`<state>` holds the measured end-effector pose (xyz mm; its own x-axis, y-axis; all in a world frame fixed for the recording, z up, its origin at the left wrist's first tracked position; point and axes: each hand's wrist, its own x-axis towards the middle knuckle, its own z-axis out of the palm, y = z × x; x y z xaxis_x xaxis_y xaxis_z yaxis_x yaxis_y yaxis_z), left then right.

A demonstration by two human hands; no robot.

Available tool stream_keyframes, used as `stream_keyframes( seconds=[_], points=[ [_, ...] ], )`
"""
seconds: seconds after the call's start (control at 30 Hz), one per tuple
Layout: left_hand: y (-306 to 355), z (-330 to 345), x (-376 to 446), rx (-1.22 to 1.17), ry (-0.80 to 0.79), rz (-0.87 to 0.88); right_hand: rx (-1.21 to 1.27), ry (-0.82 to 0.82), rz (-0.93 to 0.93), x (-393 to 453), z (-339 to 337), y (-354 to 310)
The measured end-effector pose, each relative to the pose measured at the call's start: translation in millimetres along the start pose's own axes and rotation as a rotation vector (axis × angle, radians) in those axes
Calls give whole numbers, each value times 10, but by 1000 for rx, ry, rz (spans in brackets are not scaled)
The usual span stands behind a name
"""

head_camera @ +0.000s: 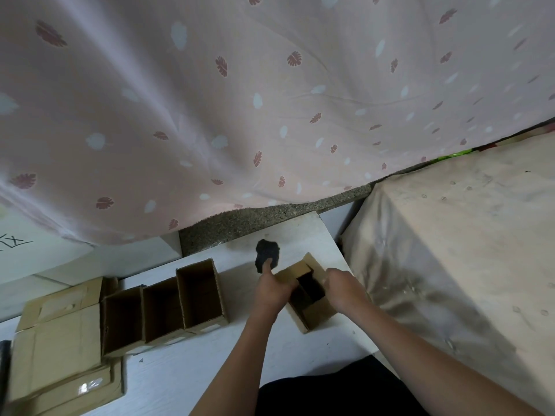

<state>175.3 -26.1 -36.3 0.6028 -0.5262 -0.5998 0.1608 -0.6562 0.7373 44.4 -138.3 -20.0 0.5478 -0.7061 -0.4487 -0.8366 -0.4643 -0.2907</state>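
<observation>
A small open cardboard box stands tilted on the white table. Something dark lies inside it. My left hand grips the box's left rim, and one finger points out to a dark fuzzy wad lying just beyond the box. My right hand curls over the box's right rim and holds it.
Three open, empty cardboard boxes stand in a row to the left. Flattened cardboard lies at the table's left end. A pink leaf-patterned curtain hangs behind. A cloth-covered block rises at the right.
</observation>
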Motion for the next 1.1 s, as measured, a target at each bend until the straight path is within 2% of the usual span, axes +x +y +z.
stream_keyframes(
  seconds=[0.1, 0.17, 0.23, 0.3, 0.37, 0.43, 0.47, 0.57, 0.67, 0.93, 1.1],
  points=[
    [28, 49, 16, 216, 24, 10, -93, 35, -126, 40, -95, -93],
    [-26, 81, -2, 296, 13, -27, -63, 93, -204, 82, -128, -129],
    [-84, 88, -19, 356, 29, -64, 18, 158, -199, 75, -127, -142],
    [-98, 82, -28, 419, 29, -58, 169, 142, 25, 40, -76, -111],
    [-75, 82, -34, 468, 1, -25, 426, -37, 320, 21, -24, -69],
    [-57, 99, -49, 490, -18, -10, 511, -217, 389, 21, 44, -11],
    [-54, 112, -56, 495, -26, -5, 483, -220, 360, 24, 75, 22],
    [-55, 146, -66, 468, -57, 7, 492, -131, 324, 49, 108, 84],
    [-65, 136, -60, 448, -53, 0, 555, -138, 299, 66, 79, 135],
    [-199, 67, -6, 139, -56, -52, 955, -264, 383, 192, 64, 388],
    [-187, 22, -32, 2, -104, -119, 1068, -337, 402, 190, 43, 428]
  ],
)
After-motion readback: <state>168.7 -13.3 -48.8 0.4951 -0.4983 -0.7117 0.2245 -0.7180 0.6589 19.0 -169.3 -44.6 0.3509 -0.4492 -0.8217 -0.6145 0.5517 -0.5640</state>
